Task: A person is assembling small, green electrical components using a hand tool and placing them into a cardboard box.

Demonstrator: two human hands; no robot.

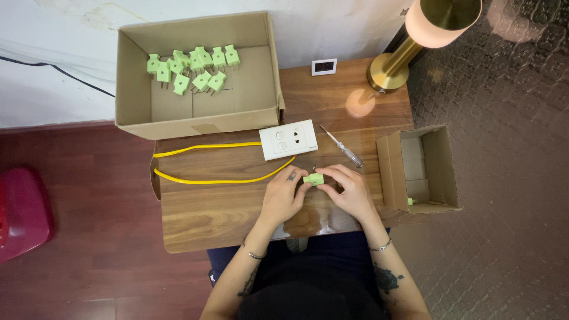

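Both hands meet over the wooden table (225,213) and pinch one small light-green plug (314,178). My left hand (283,195) grips its left end, and my right hand (349,191) grips its right end. Just beyond the plug lies a white socket block (288,140) with a yellow cable (207,180) looping off to the left. A screwdriver (342,147) with a clear handle lies to the right of the socket block.
A large open cardboard box (261,89) at the back left holds several more green plugs (192,68). A smaller open carton (438,166) stands at the table's right edge. A brass lamp (415,41) and a small white display (324,66) are at the back.
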